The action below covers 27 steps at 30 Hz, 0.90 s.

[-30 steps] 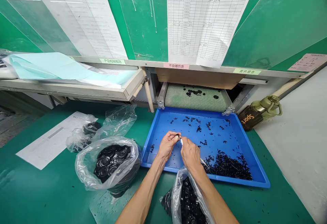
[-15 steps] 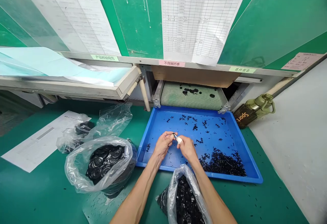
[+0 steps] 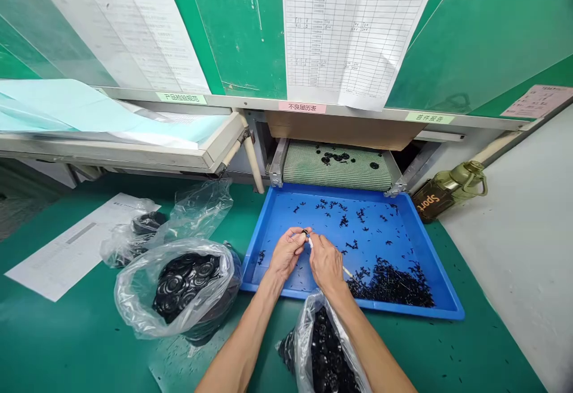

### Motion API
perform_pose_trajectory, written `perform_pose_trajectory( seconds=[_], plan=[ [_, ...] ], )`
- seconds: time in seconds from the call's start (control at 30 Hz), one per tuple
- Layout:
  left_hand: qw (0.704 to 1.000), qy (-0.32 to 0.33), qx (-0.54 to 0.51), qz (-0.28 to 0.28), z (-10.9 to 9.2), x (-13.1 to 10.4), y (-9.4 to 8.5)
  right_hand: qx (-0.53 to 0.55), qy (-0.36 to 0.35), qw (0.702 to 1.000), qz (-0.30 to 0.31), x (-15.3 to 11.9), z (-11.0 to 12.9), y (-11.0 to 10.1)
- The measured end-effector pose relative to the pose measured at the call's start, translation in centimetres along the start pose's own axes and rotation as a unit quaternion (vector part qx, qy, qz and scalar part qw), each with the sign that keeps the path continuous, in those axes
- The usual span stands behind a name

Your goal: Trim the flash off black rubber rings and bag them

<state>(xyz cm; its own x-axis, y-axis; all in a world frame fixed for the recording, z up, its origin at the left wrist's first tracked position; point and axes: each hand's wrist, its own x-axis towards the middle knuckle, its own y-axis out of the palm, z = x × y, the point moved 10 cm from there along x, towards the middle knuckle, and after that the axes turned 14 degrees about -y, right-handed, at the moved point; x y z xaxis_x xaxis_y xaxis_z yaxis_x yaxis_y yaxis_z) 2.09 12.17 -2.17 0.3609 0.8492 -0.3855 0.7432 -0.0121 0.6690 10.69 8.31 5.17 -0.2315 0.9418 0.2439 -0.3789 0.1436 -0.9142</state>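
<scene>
Above the blue tray (image 3: pixel 286 285), my left hand (image 3: pixel 287 252) pinches a small round black part (image 3: pixel 306 233) between thumb and fingers. Close against it, my right hand (image 3: pixel 326 261) is closed around a thin white tool, whose tip touches or nearly touches the black part. The tool's pale rear end (image 3: pixel 347 272) sticks out behind my right hand. Small black scraps lie scattered in the tray, with a large heap (image 3: pixel 398 285) at its near right. Below my wrists an open plastic bag (image 3: pixel 303 345) holds black parts.
A larger open bag of black rings (image 3: pixel 183 285) stands at the left, near a crumpled bag (image 3: pixel 129 240) and a paper sheet (image 3: pixel 67 249). Behind the tray is a green mesh belt (image 3: pixel 335 169) with black parts. An olive bottle (image 3: pixel 450 190) leans at the right.
My right hand has turned and moved slightly, so the white tool's rear end now shows behind it. My left hand stays almost in place. The view has shifted a little.
</scene>
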Motion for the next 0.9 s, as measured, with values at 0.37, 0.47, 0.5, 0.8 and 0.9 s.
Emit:
perform_pose_trajectory(
  seconds=[0.37,0.47,0.5,0.8,0.9],
  plan=[
    [0.997,0.008,0.073,-0.007,-0.3,-0.3,0.7,0.315,0.025,0.947,0.052,1.0,-3.5,2.3],
    [0.994,0.004,0.106,-0.036,0.1,-0.2,0.3,0.276,0.033,0.96,0.031,0.9,-4.8,1.6],
    [0.993,0.005,0.111,-0.042,0.1,-0.2,0.3,0.261,0.042,0.964,0.021,0.8,-5.2,1.3],
    [0.994,-0.002,0.104,-0.04,0.3,-0.2,0.4,0.24,0.011,0.97,-0.038,1.3,-5.4,-0.2],
    [0.992,0.004,0.123,-0.032,0.3,-0.2,0.5,0.269,-0.009,0.962,-0.046,1.8,-4.9,0.1]
  ],
)
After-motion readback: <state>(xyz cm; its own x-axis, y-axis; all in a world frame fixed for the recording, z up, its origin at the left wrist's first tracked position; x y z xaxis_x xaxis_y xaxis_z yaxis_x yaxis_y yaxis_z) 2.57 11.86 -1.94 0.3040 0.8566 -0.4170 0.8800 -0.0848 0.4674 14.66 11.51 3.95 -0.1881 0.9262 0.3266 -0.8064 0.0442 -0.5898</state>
